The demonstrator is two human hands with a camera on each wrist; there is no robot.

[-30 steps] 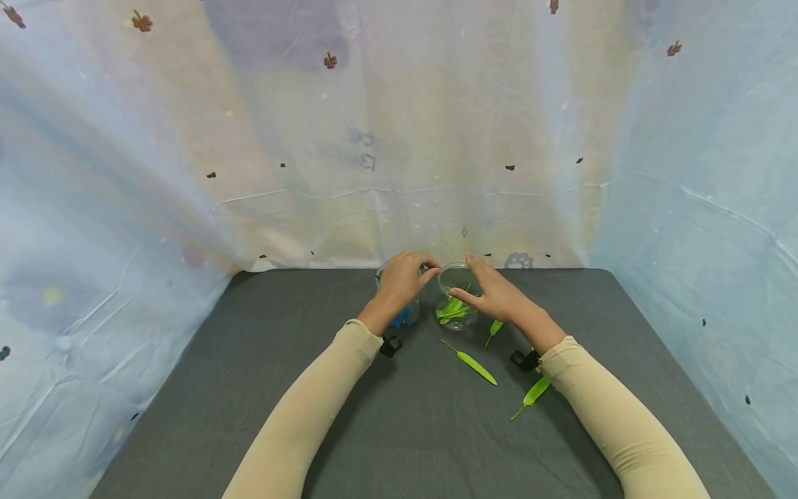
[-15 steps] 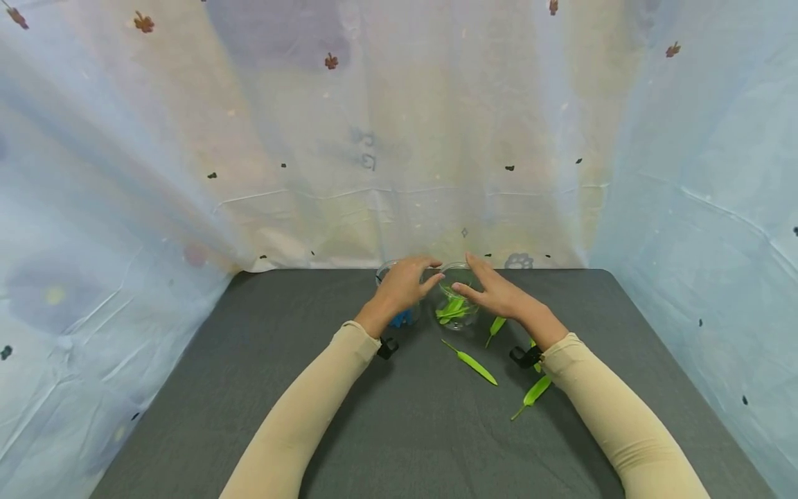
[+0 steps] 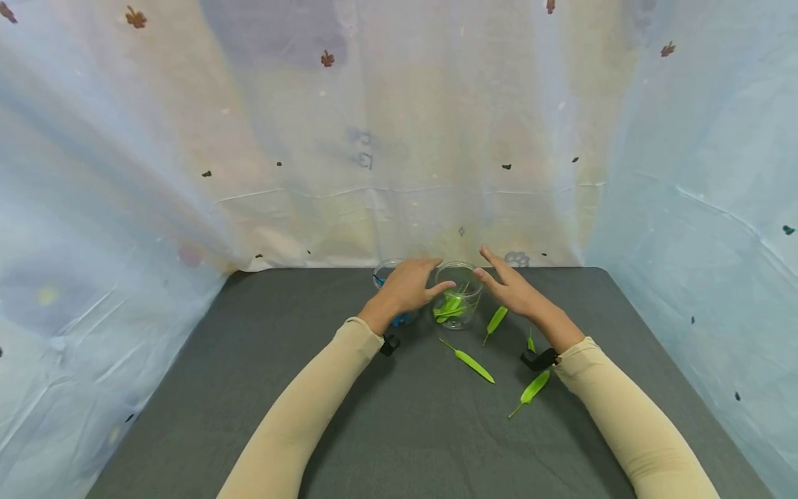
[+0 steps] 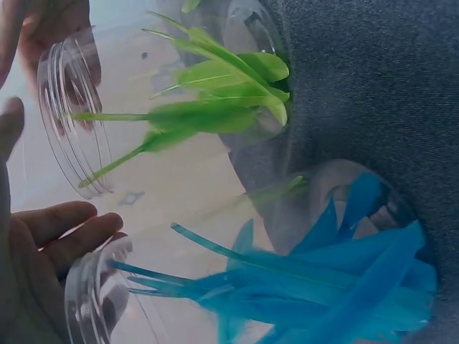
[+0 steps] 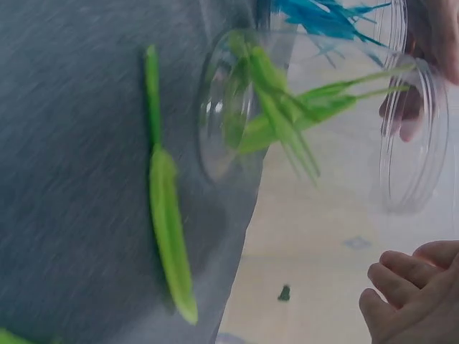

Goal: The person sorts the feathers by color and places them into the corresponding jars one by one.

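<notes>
Two clear jars stand side by side at the table's far edge. One jar (image 3: 479,294) has light green feathers (image 4: 208,118) inside; the other jar (image 3: 382,266) contains blue feathers (image 4: 323,279). My left hand (image 3: 406,285) is above the blue-feather jar, fingers extended and thumb spread toward the green-feather jar's rim. Whether it touches either rim, I cannot tell. My right hand (image 3: 514,290) is raised just right of the green-feather jar, apart from it, with nothing in its fingers. Part of the blue-feather jar is hidden behind my left hand in the head view.
Several loose green feathers lie on the dark grey tabletop (image 3: 374,430). One feather (image 3: 474,366) is in front of the jars, another feather (image 3: 533,389) is near my right sleeve. A patterned curtain (image 3: 399,138) hangs behind the table and at its sides.
My right hand has moved right, away from the green-feather jar. My left thumb has spread outward toward that jar, while the jars and loose feathers stay in place.
</notes>
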